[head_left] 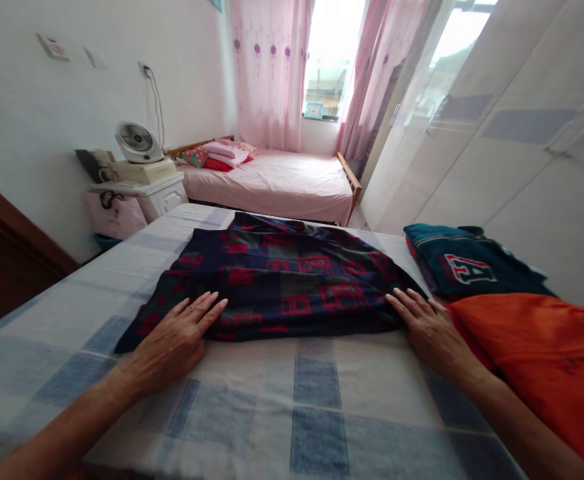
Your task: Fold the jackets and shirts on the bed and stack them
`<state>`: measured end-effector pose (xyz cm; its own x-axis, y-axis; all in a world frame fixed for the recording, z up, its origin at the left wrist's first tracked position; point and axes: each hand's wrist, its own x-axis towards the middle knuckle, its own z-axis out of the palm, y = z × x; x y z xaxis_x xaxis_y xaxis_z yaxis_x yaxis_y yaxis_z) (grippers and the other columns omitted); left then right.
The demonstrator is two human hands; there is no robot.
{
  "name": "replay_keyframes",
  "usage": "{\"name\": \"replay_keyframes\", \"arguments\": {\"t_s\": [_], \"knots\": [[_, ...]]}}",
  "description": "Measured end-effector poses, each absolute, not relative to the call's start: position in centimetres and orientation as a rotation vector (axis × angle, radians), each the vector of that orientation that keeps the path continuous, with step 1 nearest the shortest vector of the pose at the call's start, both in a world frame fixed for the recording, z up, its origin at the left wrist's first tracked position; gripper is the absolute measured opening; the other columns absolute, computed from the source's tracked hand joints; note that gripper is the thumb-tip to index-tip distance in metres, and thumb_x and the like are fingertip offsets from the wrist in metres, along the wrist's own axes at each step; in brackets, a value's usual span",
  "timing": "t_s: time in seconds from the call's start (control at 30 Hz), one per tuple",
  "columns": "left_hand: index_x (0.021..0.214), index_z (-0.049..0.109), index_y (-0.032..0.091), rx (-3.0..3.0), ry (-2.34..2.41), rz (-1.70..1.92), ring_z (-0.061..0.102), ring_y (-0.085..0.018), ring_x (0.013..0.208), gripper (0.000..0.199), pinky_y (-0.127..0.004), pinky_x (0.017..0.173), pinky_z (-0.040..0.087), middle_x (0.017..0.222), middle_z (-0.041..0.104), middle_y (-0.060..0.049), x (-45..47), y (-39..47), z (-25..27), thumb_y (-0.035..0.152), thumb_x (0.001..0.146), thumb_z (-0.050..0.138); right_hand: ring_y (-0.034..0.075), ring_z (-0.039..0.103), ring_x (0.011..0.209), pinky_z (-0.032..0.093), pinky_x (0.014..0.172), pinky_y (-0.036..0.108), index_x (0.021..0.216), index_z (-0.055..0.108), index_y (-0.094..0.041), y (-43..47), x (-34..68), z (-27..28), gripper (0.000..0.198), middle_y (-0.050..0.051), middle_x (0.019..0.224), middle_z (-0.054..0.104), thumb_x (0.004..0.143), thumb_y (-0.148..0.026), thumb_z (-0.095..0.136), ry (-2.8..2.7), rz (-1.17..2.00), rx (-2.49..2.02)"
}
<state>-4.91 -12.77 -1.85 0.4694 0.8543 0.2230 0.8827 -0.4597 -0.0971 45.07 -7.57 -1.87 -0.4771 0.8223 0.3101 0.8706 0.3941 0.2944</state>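
Observation:
A dark navy garment (pixel 272 287) with red and grey block patterns lies spread on the bed, its layers overlapping. Its exact kind does not show. My left hand (pixel 179 340) rests on the near left part of the cloth, fingers stretched out and flat. At the near right end, my right hand (pixel 425 327) lies with outstretched fingers touching the fabric. Neither hand grips the cloth. The thumbs are partly hidden.
Under the garment is a blue-and-white checked bedsheet (pixel 317 400). To the right lie an orange garment (pixel 547 353) and a teal garment (pixel 477 267) with a letter A. Beyond stand a pink bed (pixel 292 180), a nightstand (pixel 165 197) with a fan (pixel 139 142), and a white wardrobe (pixel 472 160).

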Motion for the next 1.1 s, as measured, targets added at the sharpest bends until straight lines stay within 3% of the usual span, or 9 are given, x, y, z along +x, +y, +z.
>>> {"name": "replay_keyframes", "arguments": {"t_s": [0.13, 0.3, 0.47, 0.63, 0.73, 0.8, 0.93, 1.03, 1.1], "knots": [[0.134, 0.048, 0.014, -2.436, -1.516, -0.179, 0.042, -0.026, 0.13, 0.062, -0.045, 0.101, 0.039, 0.139, 0.045, -0.016, -4.8, -12.2, -3.2, 0.002, 0.076, 0.029, 0.025, 0.048, 0.123, 0.038, 0.096, 0.045, 0.136, 0.043, -0.017, -7.1, 45.1, -1.3, 0.053, 0.012, 0.139, 0.047, 0.085, -0.006, 0.032, -2.528, -0.689, -1.53], [0.133, 0.049, 0.016, -2.459, -1.491, -0.132, 0.039, -0.024, 0.131, 0.059, -0.042, 0.103, 0.039, 0.14, 0.045, -0.012, -5.4, -12.4, -3.7, 0.002, 0.079, 0.027, 0.025, 0.036, 0.132, 0.029, 0.105, 0.048, 0.141, 0.034, -0.018, -8.6, 45.5, -0.1, 0.057, 0.008, 0.146, 0.036, 0.086, -0.007, 0.031, -2.51, -0.733, -1.431], [0.131, 0.05, 0.021, -2.532, -1.581, -0.158, 0.038, -0.023, 0.132, 0.063, -0.044, 0.106, 0.034, 0.141, 0.045, -0.009, -5.3, -13.5, -2.0, 0.002, 0.073, 0.036, 0.026, 0.05, 0.121, 0.039, 0.095, 0.05, 0.135, 0.042, -0.022, -9.5, 48.1, -3.2, 0.062, 0.008, 0.134, 0.053, 0.077, -0.004, 0.031, -2.483, -0.731, -1.391], [0.124, 0.057, 0.022, -2.445, -1.719, -0.506, 0.041, -0.02, 0.13, 0.042, -0.04, 0.11, 0.029, 0.138, 0.049, -0.006, -4.8, -13.9, 0.1, 0.023, 0.086, 0.041, 0.029, 0.046, 0.125, 0.042, 0.095, 0.049, 0.139, 0.036, -0.025, -8.8, 47.5, -1.6, 0.061, 0.007, 0.137, 0.05, 0.078, -0.018, 0.038, -2.397, -0.599, -1.221], [0.134, 0.047, 0.022, -2.333, -1.743, -0.588, 0.027, -0.023, 0.138, 0.045, -0.044, 0.111, 0.025, 0.149, 0.033, -0.008, -4.8, -13.5, -0.5, 0.033, 0.091, 0.038, 0.028, 0.041, 0.129, 0.039, 0.1, 0.049, 0.14, 0.034, -0.027, -8.5, 45.3, -0.7, 0.054, 0.005, 0.142, 0.043, 0.086, -0.032, 0.038, -2.322, -0.48, -1.27], [0.139, 0.04, 0.023, -2.36, -1.773, -0.512, 0.023, -0.026, 0.139, 0.05, -0.048, 0.11, 0.024, 0.151, 0.028, -0.009, -5.1, -13.3, -1.5, 0.04, 0.091, 0.039, 0.028, 0.043, 0.127, 0.04, 0.1, 0.05, 0.136, 0.041, -0.027, -8.2, 44.2, -1.4, 0.05, 0.005, 0.14, 0.046, 0.087, -0.038, 0.039, -2.318, -0.42, -1.315], [0.135, 0.045, 0.026, -2.447, -1.942, -0.394, 0.04, -0.025, 0.131, 0.051, -0.051, 0.108, 0.028, 0.142, 0.044, -0.008, -6.0, -13.0, -1.8, 0.05, 0.09, 0.038, 0.025, 0.059, 0.112, 0.051, 0.09, 0.043, 0.117, 0.06, -0.027, -7.1, 44.5, -3.2, 0.04, 0.003, 0.122, 0.063, 0.088, -0.044, 0.039, -2.466, -0.214, -1.314], [0.12, 0.061, 0.027, -2.367, -2.097, -0.565, 0.053, -0.022, 0.12, 0.045, -0.041, 0.106, 0.035, 0.126, 0.061, -0.003, -6.9, -11.8, 0.0, 0.048, 0.092, 0.033, 0.022, 0.065, 0.1, 0.054, 0.085, 0.034, 0.108, 0.065, -0.028, -5.1, 45.3, -2.3, 0.038, 0.002, 0.112, 0.068, 0.089, -0.044, 0.036, -2.435, -0.02, -1.349], [0.112, 0.065, 0.025, -2.269, -2.133, -0.711, 0.056, -0.021, 0.115, 0.045, -0.035, 0.102, 0.04, 0.121, 0.064, -0.003, -7.8, -10.0, 1.4, 0.048, 0.09, 0.034, 0.023, 0.066, 0.098, 0.054, 0.086, 0.035, 0.108, 0.065, -0.028, -3.0, 45.4, -0.8, 0.038, 0.003, 0.111, 0.068, 0.088, -0.046, 0.039, -2.303, -0.007, -1.446]]}}
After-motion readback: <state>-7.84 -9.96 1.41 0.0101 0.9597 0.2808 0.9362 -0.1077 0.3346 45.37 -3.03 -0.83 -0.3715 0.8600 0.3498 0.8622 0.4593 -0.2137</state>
